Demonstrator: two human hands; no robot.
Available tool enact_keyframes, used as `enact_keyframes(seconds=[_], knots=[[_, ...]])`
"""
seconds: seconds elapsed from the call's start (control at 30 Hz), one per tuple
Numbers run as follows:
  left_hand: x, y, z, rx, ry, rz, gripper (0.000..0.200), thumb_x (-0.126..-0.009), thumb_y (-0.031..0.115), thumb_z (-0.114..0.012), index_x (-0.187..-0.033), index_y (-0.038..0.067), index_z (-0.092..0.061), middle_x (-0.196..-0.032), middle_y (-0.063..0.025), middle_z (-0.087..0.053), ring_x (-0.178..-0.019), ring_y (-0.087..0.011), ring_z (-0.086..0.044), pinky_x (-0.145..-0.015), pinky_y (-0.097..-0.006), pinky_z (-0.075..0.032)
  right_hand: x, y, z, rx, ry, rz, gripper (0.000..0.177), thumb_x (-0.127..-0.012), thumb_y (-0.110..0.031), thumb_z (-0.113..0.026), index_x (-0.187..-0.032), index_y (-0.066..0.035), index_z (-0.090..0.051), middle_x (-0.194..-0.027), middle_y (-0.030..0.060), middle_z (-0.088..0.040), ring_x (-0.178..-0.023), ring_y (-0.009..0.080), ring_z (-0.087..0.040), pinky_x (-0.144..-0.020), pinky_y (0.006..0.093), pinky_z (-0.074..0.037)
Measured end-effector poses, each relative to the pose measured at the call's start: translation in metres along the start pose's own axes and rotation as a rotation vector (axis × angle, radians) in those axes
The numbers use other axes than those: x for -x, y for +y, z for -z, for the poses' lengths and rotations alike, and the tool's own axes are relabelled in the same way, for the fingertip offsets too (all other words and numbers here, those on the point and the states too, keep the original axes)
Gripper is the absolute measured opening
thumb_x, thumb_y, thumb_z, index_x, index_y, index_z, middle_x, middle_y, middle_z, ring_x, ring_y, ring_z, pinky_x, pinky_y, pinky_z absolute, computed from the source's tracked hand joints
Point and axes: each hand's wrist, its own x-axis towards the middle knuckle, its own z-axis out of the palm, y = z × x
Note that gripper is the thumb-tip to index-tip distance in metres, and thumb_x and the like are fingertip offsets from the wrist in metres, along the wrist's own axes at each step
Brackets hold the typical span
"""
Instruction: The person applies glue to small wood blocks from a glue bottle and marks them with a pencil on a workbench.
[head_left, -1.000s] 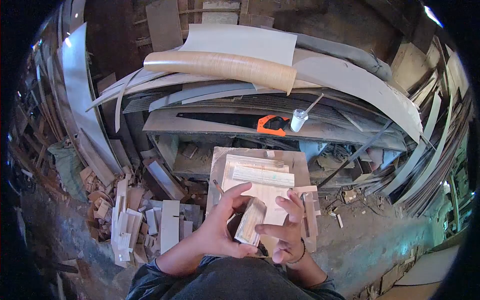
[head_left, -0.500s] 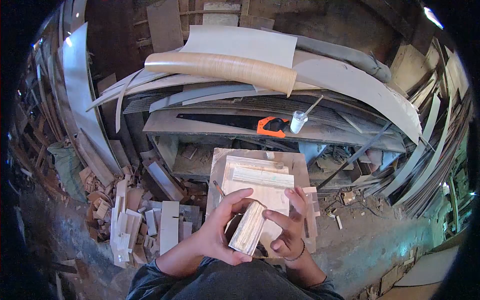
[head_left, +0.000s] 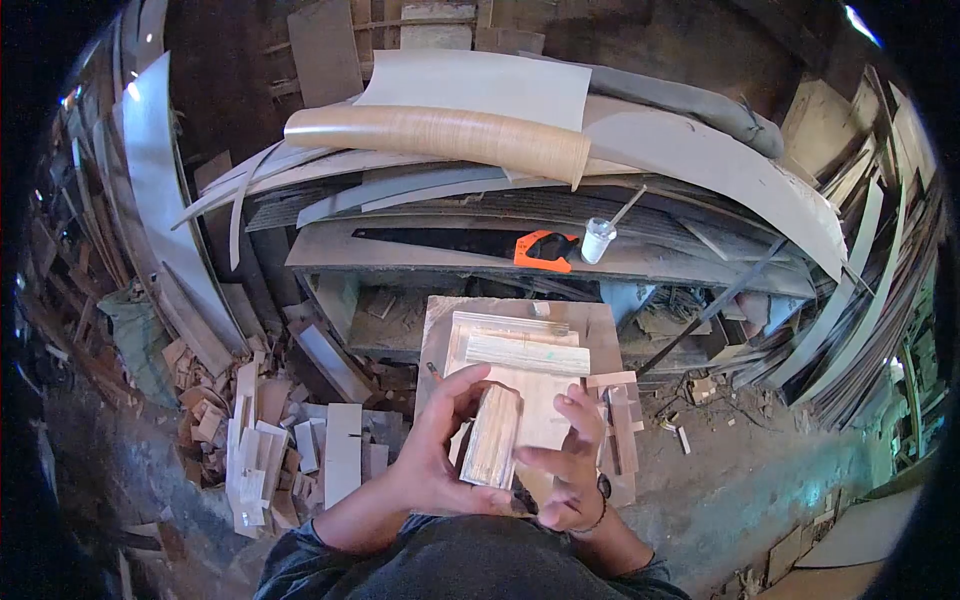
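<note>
A short wooden block (head_left: pixel 491 437) with rough, streaked grain is gripped by my left hand (head_left: pixel 437 455), thumb at its near end and fingers at its far end. Just to the right of the block, my right hand (head_left: pixel 573 462) is raised with its fingers apart, the index finger pointing toward the block's side. Below both hands lies a pale board (head_left: pixel 545 400) on a worktable (head_left: pixel 603 330). Across its far part rests another wooden strip (head_left: pixel 528 355). A pencil (head_left: pixel 433 371) shows its tip beside my left fingers.
Behind the worktable, an orange-handled handsaw (head_left: pixel 545 251) and a white cup (head_left: pixel 598 241) with a stick sit on a shelf (head_left: pixel 400 256). Wood offcuts (head_left: pixel 258 455) are heaped on the floor to the left. Narrow wood pieces (head_left: pixel 622 425) lie at the table's right edge.
The block has turned a little more upright in my left hand and shifted slightly left. My right index finger has come off the block's far end and dropped lower.
</note>
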Motion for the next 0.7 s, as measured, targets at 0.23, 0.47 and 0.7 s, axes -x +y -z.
enact_keyframes(seconds=[0.23, 0.47, 0.7], knots=[[-0.006, -0.004, -0.012, 0.304, 0.161, 0.001, 0.121, -0.059, 0.026, -0.094, -0.151, 0.006, -0.018, -0.143, -0.0152, -0.039, -0.132, -0.0274, -0.043, -0.113, -0.0445, -0.033, -0.003, 0.004, -0.015, -0.193, 0.043, -0.102, 0.090, -0.069, -0.050, -0.085, -0.141, -0.015, -0.045, -0.149, 0.0212, -0.036, -0.141, 0.0411, -0.027, -0.115, 0.0560, -0.019], [-0.002, -0.001, -0.016, 0.227, 0.076, 0.001, 0.117, -0.062, 0.023, -0.094, -0.151, 0.005, -0.020, -0.146, -0.0172, -0.038, -0.137, -0.0265, -0.038, -0.113, -0.0417, -0.029, -0.006, 0.005, -0.018, -0.360, -0.117, -0.231, 0.103, -0.068, -0.037, -0.090, -0.150, -0.014, -0.032, -0.149, 0.0231, -0.037, -0.139, 0.0402, -0.036, -0.113, 0.0498, -0.031], [-0.002, -0.001, -0.013, 0.163, 0.091, 0.036, 0.117, -0.061, 0.025, -0.095, -0.150, 0.004, -0.023, -0.147, -0.0182, -0.040, -0.136, -0.0268, -0.039, -0.113, -0.0410, -0.029, -0.006, 0.006, -0.014, -0.365, -0.122, -0.221, 0.097, -0.072, -0.035, -0.087, -0.151, -0.015, -0.034, -0.145, 0.0250, -0.042, -0.134, 0.0408, -0.043, -0.110, 0.0487, -0.035]])
